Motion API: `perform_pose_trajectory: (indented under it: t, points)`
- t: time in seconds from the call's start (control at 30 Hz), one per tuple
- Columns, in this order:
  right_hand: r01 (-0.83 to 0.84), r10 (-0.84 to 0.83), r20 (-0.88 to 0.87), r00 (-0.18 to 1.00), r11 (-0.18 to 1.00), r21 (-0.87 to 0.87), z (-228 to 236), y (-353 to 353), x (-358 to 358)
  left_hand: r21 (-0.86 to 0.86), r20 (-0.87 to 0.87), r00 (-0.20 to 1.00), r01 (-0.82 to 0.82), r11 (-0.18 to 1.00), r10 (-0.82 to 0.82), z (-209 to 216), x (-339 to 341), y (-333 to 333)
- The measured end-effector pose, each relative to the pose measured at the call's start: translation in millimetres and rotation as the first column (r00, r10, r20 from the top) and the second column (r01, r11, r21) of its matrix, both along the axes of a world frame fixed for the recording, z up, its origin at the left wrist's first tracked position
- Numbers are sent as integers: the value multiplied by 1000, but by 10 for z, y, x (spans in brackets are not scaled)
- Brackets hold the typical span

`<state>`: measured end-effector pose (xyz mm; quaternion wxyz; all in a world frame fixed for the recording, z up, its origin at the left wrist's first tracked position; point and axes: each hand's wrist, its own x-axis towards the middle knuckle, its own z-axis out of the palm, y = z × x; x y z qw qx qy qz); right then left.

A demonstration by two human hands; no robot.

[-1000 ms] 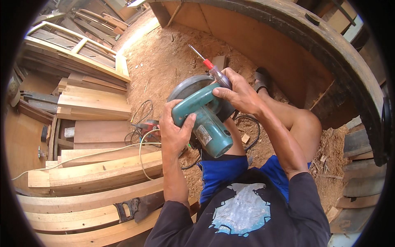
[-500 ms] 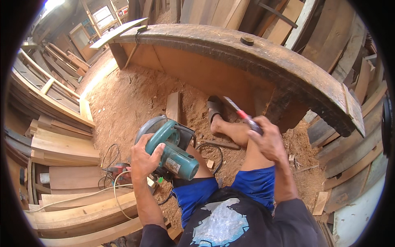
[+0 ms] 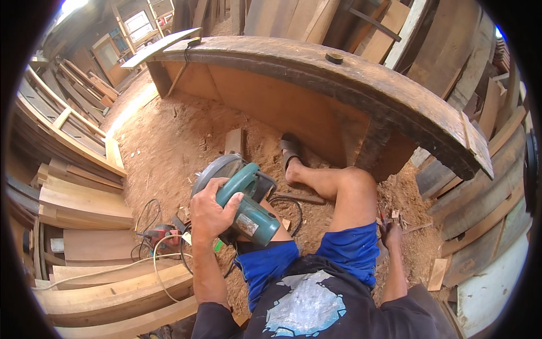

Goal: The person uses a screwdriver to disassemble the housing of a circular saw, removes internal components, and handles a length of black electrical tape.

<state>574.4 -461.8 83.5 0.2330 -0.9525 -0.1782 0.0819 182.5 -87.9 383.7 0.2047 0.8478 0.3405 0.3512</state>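
My left hand [image 3: 210,209] is wrapped round the handle of a teal circular saw [image 3: 248,217], tilted above my left thigh with its round grey guard facing away. Down beside my right knee, low near the sawdust floor, my right hand [image 3: 391,234] is closed round a red-handled chisel [image 3: 383,215]. Only a bit of red shows there, and the blade is hard to make out. A long workbench [image 3: 316,56] with a curved look stretches ahead of my legs, a small dark round object [image 3: 334,58] on its top.
To the left lie stacked boards [image 3: 84,203], with a red power tool [image 3: 165,233] and cords beside them. Planks [image 3: 440,45] lean behind the bench and along the right side. A wood offcut [image 3: 234,141] and chips lie in the sawdust [image 3: 169,127].
My right hand has dropped with the chisel from in front of my right knee to low beside my thigh. The left hand and saw have shifted slightly right.
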Motion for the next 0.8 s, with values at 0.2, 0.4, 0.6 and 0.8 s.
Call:
perform_pose_trajectory:
  t: [0.2,0.4,0.6,0.8]
  points:
    - [47,-48,17,999,998,30,-609,-4,274,-74,110,991,82,994,-74,-39,-86,-44]
    - [-226,167,159,973,832,507,1541,822,-40,-249,195,978,118,961,-69,-57,-202,-75]
    - [-670,283,638,717,535,515,3474,1652,-678,-173,108,989,124,977,-106,-43,-126,-113]
    - [-715,300,820,487,677,177,4447,2816,80,-260,78,977,212,942,-199,49,-12,-151]
